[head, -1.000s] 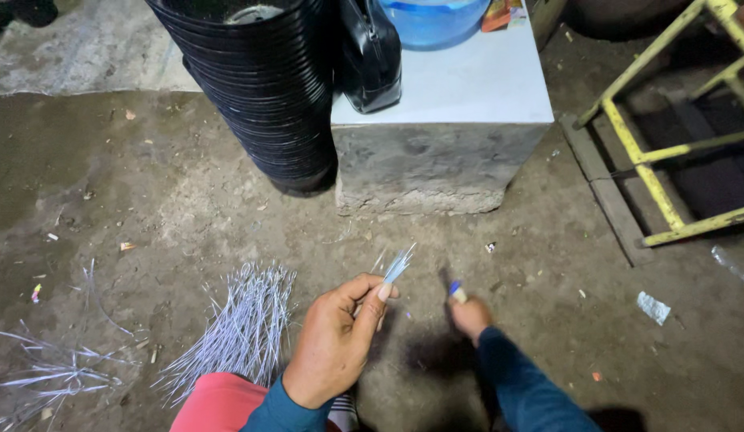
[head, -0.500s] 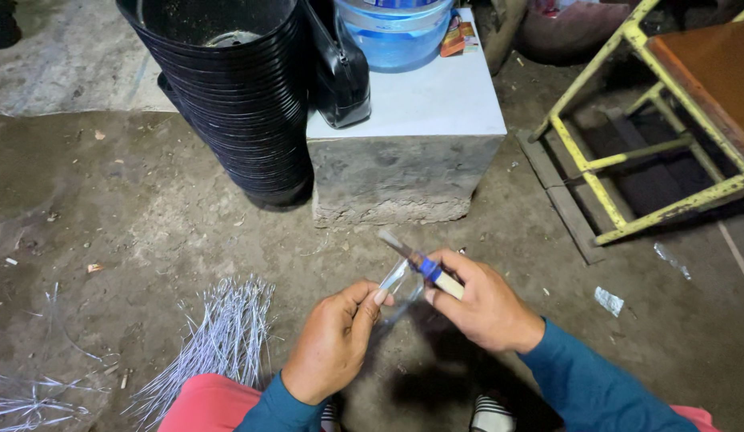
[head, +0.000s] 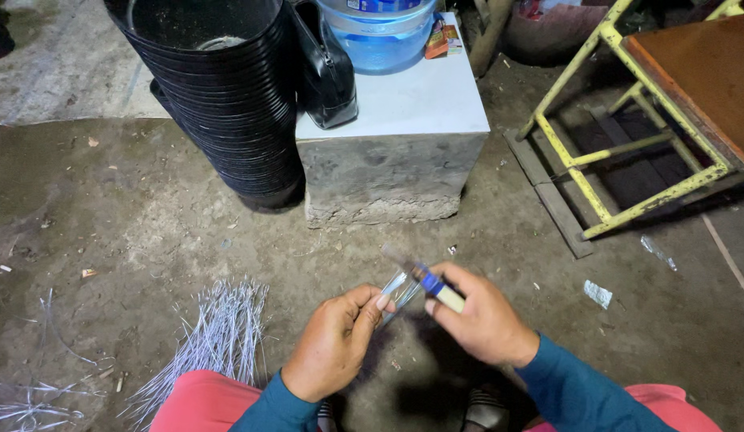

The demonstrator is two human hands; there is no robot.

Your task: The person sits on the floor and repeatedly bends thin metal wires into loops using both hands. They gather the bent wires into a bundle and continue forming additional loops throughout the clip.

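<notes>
On a packed-dirt floor [head: 108, 208], before a concrete block [head: 388, 172] and a stack of black buckets [head: 220, 96], your left hand [head: 334, 344] pinched a small bundle of thin silvery strips [head: 398, 290]. Your right hand [head: 478, 316] gripped a blue-banded knife [head: 426, 279], blade touching the bundle. Trimming looked under way; the next stroke called for steady pressure, clear of your fingertips. More strips [head: 220, 336] lay left.

1. We see a tall stack of black buckets [head: 220, 88] on the dirt floor [head: 108, 216].
2. We see a concrete block [head: 384, 172] bearing a black bag [head: 324, 68] and a blue water jug [head: 378, 32].
3. We see a yellow metal frame [head: 620, 148] at right.
</notes>
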